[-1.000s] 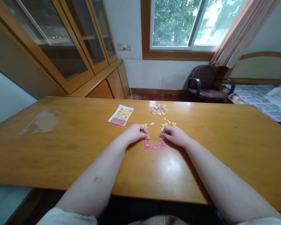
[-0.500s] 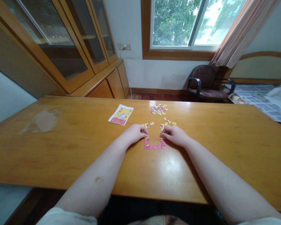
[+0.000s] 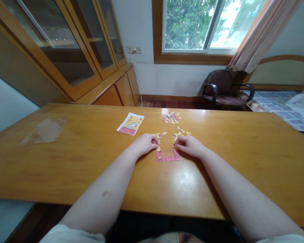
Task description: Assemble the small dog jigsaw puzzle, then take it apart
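A partly joined jigsaw puzzle (image 3: 167, 159) lies flat on the table, a U-shaped border with a pink bottom row and yellowish sides. My left hand (image 3: 148, 143) is closed at its left side, thumb and fingertips on the edge pieces. At the right side my right hand (image 3: 188, 145) is closed the same way, its fingertips on the border. The fingers partly hide the pieces under them. Beyond the left hand sits a loose yellow piece (image 3: 164, 133). Several yellow pieces (image 3: 183, 132) lie just past the right hand.
Farther back is a pile of mixed jigsaw pieces (image 3: 172, 117). A picture card (image 3: 131, 124) with a white animal lies to the left of it. A clear plastic bag (image 3: 47, 130) rests at the far left of the wooden table (image 3: 91, 158). Behind stand a chair (image 3: 221, 86) and a cabinet.
My left hand has shifted very slightly left, showing a bit more of the puzzle's left side. The right hand is almost still, and the loose pieces stay in place.
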The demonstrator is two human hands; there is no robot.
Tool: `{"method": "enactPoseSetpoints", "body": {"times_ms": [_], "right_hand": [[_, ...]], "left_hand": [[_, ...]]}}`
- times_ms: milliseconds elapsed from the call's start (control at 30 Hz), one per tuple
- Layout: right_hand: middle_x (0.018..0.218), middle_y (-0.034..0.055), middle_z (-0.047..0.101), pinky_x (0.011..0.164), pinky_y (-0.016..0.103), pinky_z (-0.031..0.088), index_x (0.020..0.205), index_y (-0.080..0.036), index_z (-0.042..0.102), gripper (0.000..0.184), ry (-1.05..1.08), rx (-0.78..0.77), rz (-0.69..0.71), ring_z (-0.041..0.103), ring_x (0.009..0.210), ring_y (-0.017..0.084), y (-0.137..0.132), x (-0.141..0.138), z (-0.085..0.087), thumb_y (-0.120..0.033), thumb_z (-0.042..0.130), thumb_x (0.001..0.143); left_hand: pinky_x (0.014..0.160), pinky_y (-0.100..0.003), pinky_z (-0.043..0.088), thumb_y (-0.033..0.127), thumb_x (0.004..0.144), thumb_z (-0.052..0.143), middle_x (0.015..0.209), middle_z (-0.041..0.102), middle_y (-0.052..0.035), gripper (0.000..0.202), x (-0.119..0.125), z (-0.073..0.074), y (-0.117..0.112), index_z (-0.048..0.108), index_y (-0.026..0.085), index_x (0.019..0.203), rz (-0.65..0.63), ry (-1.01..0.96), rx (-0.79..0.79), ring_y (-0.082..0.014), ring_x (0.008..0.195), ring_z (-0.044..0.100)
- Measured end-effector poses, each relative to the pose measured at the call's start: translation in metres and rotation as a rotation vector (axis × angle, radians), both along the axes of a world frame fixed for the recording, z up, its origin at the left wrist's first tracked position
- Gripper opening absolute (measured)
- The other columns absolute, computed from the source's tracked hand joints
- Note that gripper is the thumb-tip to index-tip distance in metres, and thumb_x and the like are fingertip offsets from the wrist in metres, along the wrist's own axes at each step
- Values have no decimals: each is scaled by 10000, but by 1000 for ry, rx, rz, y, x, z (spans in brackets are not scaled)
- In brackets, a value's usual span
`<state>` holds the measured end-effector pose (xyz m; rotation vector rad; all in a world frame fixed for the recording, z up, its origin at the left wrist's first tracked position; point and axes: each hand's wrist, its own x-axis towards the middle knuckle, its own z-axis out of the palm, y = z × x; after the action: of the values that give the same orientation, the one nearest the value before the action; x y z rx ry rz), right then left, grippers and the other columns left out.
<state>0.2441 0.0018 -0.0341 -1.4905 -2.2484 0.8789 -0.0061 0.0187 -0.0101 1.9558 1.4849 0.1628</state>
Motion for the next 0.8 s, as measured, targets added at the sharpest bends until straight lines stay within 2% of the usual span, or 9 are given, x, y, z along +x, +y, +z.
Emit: {"method": "enactPoseSetpoints", "body": {"times_ms": [200, 333, 533, 800], "right_hand": [[675, -19, 630, 570, 232, 366, 801, -194, 637, 204, 13, -28, 34, 539, 595, 117, 0, 3, -1, -381, 699, 748], [665, -34, 616, 560, 231, 344, 900, -198, 657, 311, -38, -24, 55, 528, 581, 111, -2, 3, 2, -416, 756, 701], [660, -38, 619, 570, 231, 342, 971, -205, 680, 364, -87, -13, 85, 540, 593, 115, -3, 0, 7, -424, 767, 694], [661, -38, 629, 573, 236, 339, 916, -218, 679, 361, -91, 2, 90, 550, 595, 119, -4, -1, 7, -456, 787, 668]], "left_hand": [[610, -244, 423, 227, 685, 699, 805, 726, 5, 98, 1, 0, -1, 661, 198, 771, -22, 23, -9, -155, 729, 652], [589, -241, 404, 233, 670, 721, 790, 720, 1, 131, 3, -2, 0, 651, 193, 773, -34, 63, -14, -153, 705, 640], [591, -241, 395, 240, 676, 702, 757, 699, 7, 120, 2, -1, 1, 684, 193, 786, -83, 76, -22, -148, 681, 616], [605, -253, 388, 294, 746, 647, 802, 707, -5, 116, 0, 2, 1, 706, 210, 800, -24, 77, 109, -165, 721, 614]]}}
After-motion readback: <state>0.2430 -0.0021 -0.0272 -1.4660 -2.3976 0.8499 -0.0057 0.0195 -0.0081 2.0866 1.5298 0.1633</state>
